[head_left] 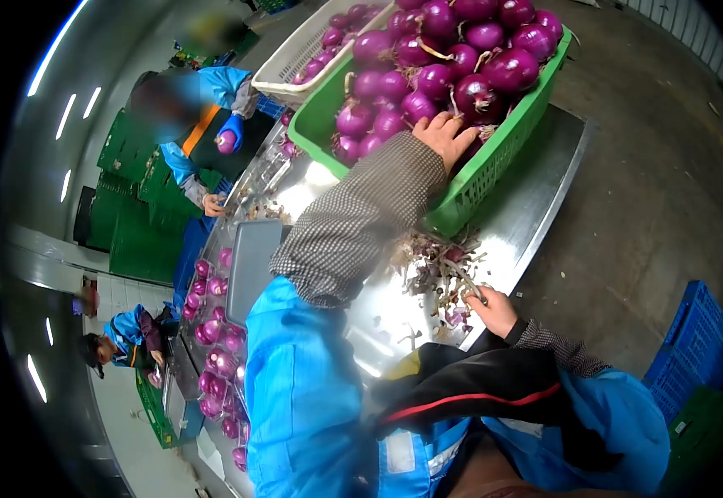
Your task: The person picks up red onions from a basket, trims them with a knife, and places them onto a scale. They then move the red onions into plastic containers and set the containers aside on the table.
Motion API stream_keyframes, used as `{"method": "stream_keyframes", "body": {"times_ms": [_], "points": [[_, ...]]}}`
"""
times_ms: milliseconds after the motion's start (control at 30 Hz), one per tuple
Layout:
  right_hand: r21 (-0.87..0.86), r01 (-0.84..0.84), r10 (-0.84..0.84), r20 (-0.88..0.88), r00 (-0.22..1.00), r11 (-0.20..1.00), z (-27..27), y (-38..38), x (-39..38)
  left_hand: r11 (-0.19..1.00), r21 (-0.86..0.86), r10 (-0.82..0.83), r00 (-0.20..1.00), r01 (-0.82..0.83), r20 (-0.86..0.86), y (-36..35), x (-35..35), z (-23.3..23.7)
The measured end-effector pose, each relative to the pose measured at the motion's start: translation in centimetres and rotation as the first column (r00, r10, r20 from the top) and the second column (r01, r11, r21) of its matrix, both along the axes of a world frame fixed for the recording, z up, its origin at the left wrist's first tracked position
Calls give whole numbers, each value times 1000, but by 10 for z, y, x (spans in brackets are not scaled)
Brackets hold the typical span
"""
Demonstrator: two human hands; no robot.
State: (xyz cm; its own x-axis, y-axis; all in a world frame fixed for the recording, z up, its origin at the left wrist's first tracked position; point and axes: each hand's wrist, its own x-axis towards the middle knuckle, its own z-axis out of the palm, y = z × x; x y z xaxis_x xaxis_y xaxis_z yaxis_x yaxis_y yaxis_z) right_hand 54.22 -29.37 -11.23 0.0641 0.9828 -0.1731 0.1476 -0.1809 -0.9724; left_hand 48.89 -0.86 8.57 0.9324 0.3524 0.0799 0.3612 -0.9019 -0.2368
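My left hand [446,139] reaches into a green crate [482,195] heaped with red onions [511,70]. Its fingers are spread and rest on onions at the near side; whether they grip one is hard to see. Below, my right hand [494,313] is closed on a slim grey-brown tool [466,280], whose kind I cannot make out. The tool points toward a pile of onion skins and cut stems [428,270] on the metal table [536,199].
A white crate [282,70] of onions adjoins the green one. Left of my sleeve are a grey tray [253,270] and packed onions [220,363]. Across the table a co-worker's gloved hand [235,129] holds an onion; another person [124,340] stands farther off. A blue crate [681,349] is at right.
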Motion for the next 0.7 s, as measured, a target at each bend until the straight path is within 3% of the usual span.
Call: {"method": "stream_keyframes", "body": {"times_ms": [100, 167, 200, 300, 333, 367, 433, 500, 633, 700], "points": [[37, 49, -52, 70, 996, 998, 4, -4, 13, 992, 25, 122, 950, -120, -289, 2, 22, 8], [60, 69, -74, 78, 994, 996, 8, -4, 17, 987, -20, 147, 940, -160, -309, -4, 20, 24], [60, 77, -81, 74, 994, 995, 9, -3, 18, 988, -44, 139, 977, -148, -159, 3, 10, 16], [121, 122, -136, 115, 984, 985, 21, 1, 28, 828, -517, 318, 942, -220, 109, 4, -20, 43], [84, 136, -145, 111, 983, 987, 35, 3, 34, 731, -670, 407, 872, -131, 273, -4, -33, 47], [182, 146, -170, 122, 978, 972, 35, 8, 38, 623, -782, 513, 758, -7, 403, -15, -49, 50], [248, 165, -192, 88, 977, 955, 60, 16, 45, 436, -894, 658, 639, 107, 398, -29, -81, 53], [303, 131, -180, 140, 974, 944, 112, 24, 46, 167, -868, 740, 523, 468, 424, -57, -106, 45], [633, -5, -216, 271, 938, 774, 174, 38, 33, 38, -785, 835, 411, 619, 365, -133, -131, 44], [646, -168, -216, 472, 855, 745, 194, 36, 24, -14, -772, 861, 401, 635, 314, -154, -143, 32]]}}
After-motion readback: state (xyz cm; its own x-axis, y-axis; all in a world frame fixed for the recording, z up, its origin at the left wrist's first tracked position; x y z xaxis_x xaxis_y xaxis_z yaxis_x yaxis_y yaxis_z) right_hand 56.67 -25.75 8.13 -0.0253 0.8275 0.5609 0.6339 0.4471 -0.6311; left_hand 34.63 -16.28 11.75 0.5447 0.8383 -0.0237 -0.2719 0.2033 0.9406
